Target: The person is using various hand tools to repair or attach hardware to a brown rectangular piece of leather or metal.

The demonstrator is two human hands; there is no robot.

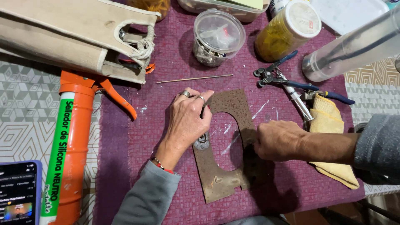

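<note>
I'm seeing the left hand (187, 121) pressing flat, fingers together, on the rusty plate (223, 166) lying mid-mat near the purple mat's (137, 137) front edge, while the right hand (277, 140), fingers curled, is gripping its right rim, prob. steadying; next calls for firm hold.

Rust-brown plate (221, 166), purple cloth (175, 62)

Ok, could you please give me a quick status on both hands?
Left hand pressing on rusty metal plate. Right hand on plate's right edge. Pliers, yellow cloth close alongside.

Rusty flat metal plate (227, 166) with oval cutout, lying on purple cloth (175, 62)
</note>
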